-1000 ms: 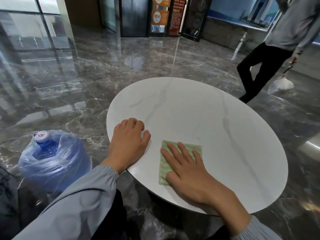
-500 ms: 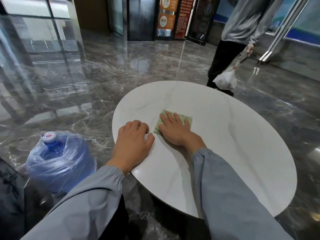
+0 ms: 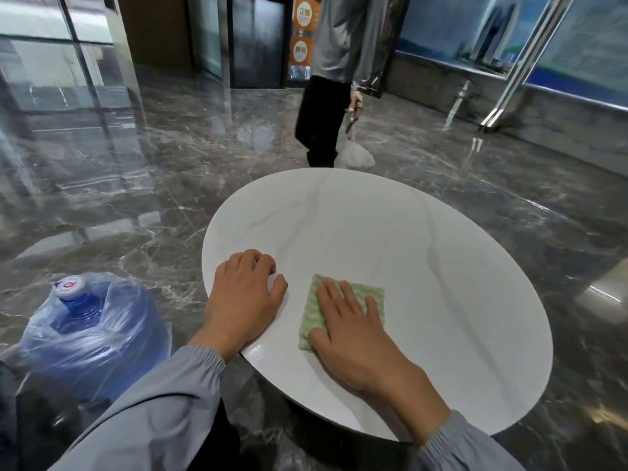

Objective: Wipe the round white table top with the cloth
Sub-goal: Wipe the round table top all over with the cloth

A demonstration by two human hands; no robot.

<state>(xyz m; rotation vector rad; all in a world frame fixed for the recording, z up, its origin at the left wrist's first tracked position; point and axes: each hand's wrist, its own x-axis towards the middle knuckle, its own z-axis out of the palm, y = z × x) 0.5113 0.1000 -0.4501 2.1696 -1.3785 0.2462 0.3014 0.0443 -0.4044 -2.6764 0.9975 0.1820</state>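
Round white table top (image 3: 424, 266) on a dark marble floor. Right hand (image 3: 353, 334), fingers straight and flat, presses the cloth (image 3: 360, 294) beneath it, drawn back from farther out half a second ago. Left hand (image 3: 244, 300) rests relaxed just beside. Judged mid-stroke; wiping continues.

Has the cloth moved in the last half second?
Yes. The cloth slid back toward the table top's near rim, pressed under the right hand.

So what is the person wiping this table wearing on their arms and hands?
Both arms are in long, light grey-blue sleeves; the left sleeve and right sleeve each end in a gathered elastic cuff at the wrist. The left hand and right hand are bare: no gloves, rings or watch show.
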